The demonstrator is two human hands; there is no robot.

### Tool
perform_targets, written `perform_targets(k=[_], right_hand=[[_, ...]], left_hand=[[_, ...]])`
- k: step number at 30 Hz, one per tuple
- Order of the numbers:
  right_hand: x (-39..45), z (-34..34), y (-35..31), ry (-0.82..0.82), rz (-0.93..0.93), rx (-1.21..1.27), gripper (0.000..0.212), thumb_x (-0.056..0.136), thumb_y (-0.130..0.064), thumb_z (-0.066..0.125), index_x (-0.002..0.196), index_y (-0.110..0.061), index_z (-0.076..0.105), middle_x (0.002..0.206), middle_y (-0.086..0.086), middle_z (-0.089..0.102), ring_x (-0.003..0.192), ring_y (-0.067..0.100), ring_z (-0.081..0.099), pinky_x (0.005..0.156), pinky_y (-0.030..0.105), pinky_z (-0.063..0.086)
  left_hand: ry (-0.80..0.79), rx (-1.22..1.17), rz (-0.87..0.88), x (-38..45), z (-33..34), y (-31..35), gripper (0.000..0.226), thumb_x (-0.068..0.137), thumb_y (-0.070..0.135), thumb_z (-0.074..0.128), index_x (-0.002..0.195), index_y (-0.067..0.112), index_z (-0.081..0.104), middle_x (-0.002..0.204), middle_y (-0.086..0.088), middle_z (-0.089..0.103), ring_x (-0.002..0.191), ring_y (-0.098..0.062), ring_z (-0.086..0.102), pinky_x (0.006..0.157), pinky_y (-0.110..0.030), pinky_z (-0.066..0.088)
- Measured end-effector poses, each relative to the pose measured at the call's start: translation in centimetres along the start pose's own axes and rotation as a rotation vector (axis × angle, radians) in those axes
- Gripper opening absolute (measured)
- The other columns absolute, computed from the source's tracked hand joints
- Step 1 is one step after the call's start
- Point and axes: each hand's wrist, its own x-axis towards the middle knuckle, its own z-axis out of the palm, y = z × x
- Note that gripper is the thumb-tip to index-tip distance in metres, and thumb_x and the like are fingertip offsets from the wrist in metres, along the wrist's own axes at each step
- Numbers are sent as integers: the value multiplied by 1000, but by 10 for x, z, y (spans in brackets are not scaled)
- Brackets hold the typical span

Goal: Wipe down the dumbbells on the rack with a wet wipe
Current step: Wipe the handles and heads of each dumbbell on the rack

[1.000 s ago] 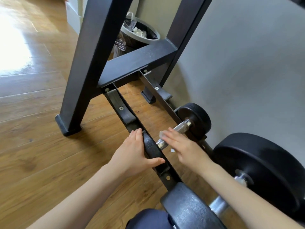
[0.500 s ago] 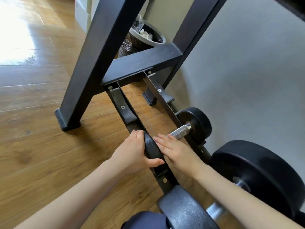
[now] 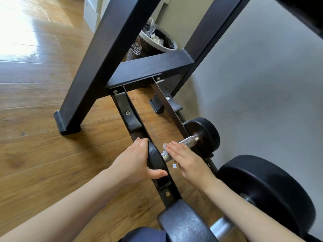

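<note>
A small dumbbell [image 3: 189, 140] with black heads and a knurled chrome handle lies across the two lowest rails of the black rack [image 3: 129, 114]. My left hand [image 3: 134, 161] grips its near head, thumb underneath and fingers over the top. My right hand [image 3: 188, 161] lies flat on the handle with straight fingers. It presses a pale wet wipe [image 3: 165, 146], whose edge shows past the fingertips. Most of the wipe is hidden under that hand.
A much larger black dumbbell [image 3: 265, 194] sits on the same rails close on my right. The rack's thick uprights and crossbar [image 3: 150, 69] stand ahead, with a lined waste bin [image 3: 158, 41] behind them. The grey wall is right, wooden floor left. A white scrap [image 3: 174, 165] lies below.
My right hand slid along the chrome handle, away from the near head and toward the middle, uncovering the wipe's edge. My left hand kept its grip on the near head.
</note>
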Motion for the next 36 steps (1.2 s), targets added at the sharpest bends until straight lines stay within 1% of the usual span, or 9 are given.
perform_targets(k=[6,9,12,17,21,24,28,33,36], right_hand=[[1,2,0,61,142,8,71,77,13,63,141,-8,40,145,7,43,138,17,27,110,50,26],[2,16,-23,47,17,-29,78,68,12,71,138,-3,40,140,14,48,134,25,37,106,52,26],[0,12,-20,54,-62,-86,69,75,7,63,138,-6,39,139,12,50,133,24,40,105,54,25],[-1,-2,5,147,279,-118,79,68,17,67,139,-6,42,142,10,46,135,22,33,107,51,23],[-12,18,-14,5,67,-155,77,79,1,49,148,-7,16,154,10,24,144,20,12,118,38,10],[-9,1,5,-32,-9,-233,88,65,7,49,147,-8,20,151,10,29,140,22,24,116,42,20],[2,-7,11,66,224,-194,89,58,18,66,140,1,35,140,19,46,130,31,41,102,52,30],[-4,4,-4,-13,-126,-200,67,78,2,37,143,-9,28,147,9,39,137,21,33,111,43,25],[2,-15,22,-1,25,-167,61,80,1,61,138,-9,45,138,9,51,128,24,46,103,54,36]], left_hand=[[11,4,10,2,0,-1,120,72,67,68,154,10,4,163,-6,7,149,-15,-1,118,-30,16],[21,5,12,3,1,-4,120,71,67,69,154,10,5,163,-6,9,149,-14,0,118,-29,16],[18,7,9,3,2,-3,120,71,68,69,154,11,5,163,-5,10,149,-15,0,118,-29,16],[10,-3,13,1,1,-1,118,72,67,69,154,12,4,163,-5,8,149,-16,0,118,-30,16],[15,2,15,4,3,-3,119,71,67,69,154,12,5,163,-5,8,149,-14,0,118,-29,16],[11,1,15,3,2,-3,119,71,67,69,154,12,4,163,-5,8,149,-14,0,118,-30,17],[2,-9,16,3,1,-2,118,72,66,69,154,12,4,163,-5,8,149,-15,0,118,-30,17],[0,-3,13,3,2,-3,120,71,67,69,154,11,3,163,-6,7,150,-15,0,118,-30,16],[-4,-8,6,3,2,-4,120,71,68,68,154,11,3,163,-5,7,150,-15,0,119,-32,16]])
